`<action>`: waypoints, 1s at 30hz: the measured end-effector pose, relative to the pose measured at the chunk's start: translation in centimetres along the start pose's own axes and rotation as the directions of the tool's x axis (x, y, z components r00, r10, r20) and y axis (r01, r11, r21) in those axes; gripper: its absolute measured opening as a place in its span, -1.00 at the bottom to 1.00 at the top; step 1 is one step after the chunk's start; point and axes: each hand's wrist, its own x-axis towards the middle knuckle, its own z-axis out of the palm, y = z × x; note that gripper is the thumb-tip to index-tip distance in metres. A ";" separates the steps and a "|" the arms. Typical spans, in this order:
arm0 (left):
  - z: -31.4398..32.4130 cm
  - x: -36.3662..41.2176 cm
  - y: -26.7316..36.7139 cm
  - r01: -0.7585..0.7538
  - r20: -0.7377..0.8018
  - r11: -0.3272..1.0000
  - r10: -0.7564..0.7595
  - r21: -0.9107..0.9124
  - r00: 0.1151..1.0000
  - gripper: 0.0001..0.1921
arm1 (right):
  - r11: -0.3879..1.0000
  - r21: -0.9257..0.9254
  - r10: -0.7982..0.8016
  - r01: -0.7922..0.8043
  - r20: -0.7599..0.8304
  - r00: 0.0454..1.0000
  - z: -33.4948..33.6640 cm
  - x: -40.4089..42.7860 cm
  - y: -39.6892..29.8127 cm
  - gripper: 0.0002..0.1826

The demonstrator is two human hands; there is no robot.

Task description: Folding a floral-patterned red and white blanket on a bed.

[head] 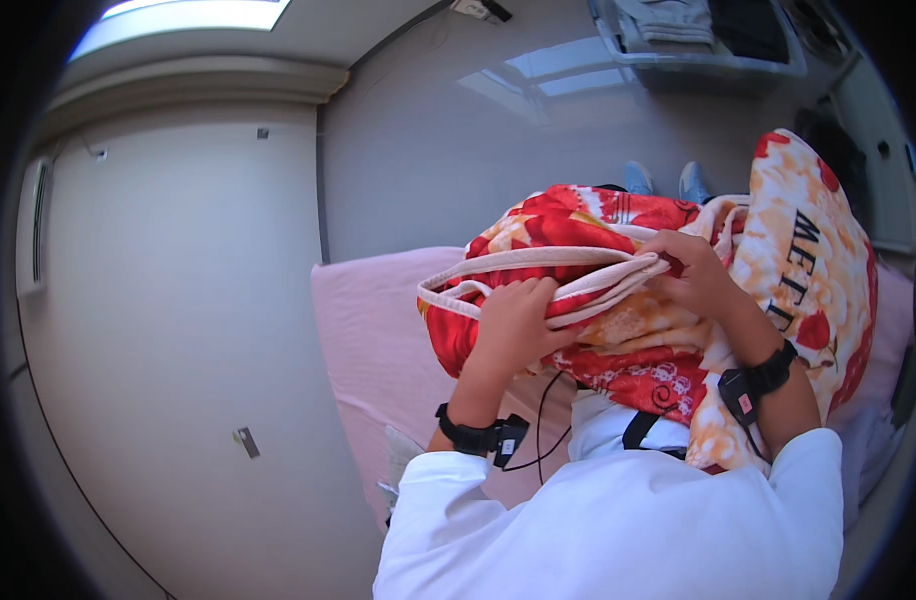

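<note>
A plush blanket (630, 330) in red, cream and orange lies bunched across my lap, with a pale binding (533, 259) along its edges. My left hand (518, 319) grips the folded layers at the near side of an opening between the bound edges. Its fingertips go over the edge and are partly hidden in the fold. My right hand (690, 270) pinches the bound edges together where they meet, at the right end of that opening. Right of my right forearm, a large section of patterned cloth (810, 262) with dark lettering stands up in a rounded shape.
Beneath the blanket is a bed with a pink sheet (390, 322). A clear plastic bin (713, 75) of folded clothes stands on the grey floor (428, 150). A pale wall (202, 300) runs along the left. Black wrist devices (754, 386) with a thin cable (544, 420) are on my arms.
</note>
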 end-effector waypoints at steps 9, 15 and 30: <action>1.4 -10.1 -12.6 0.384 0.320 0.749 -0.605 0.540 0.729 -0.46 | 0.998 -0.023 -0.063 0.062 -0.025 0.998 0.7 0.4 -0.1 -0.70; 3.2 -16.4 -20.5 0.604 0.004 0.511 -0.766 0.611 0.643 -0.67 | 0.994 -0.072 -0.081 0.082 0.012 0.997 0.5 0.0 0.1 -0.69; 1.7 -15.7 -18.4 0.529 -0.131 0.775 -0.598 -0.347 0.791 -0.45 | 0.998 0.041 0.042 -0.041 -0.023 0.999 0.4 0.2 -0.1 -0.69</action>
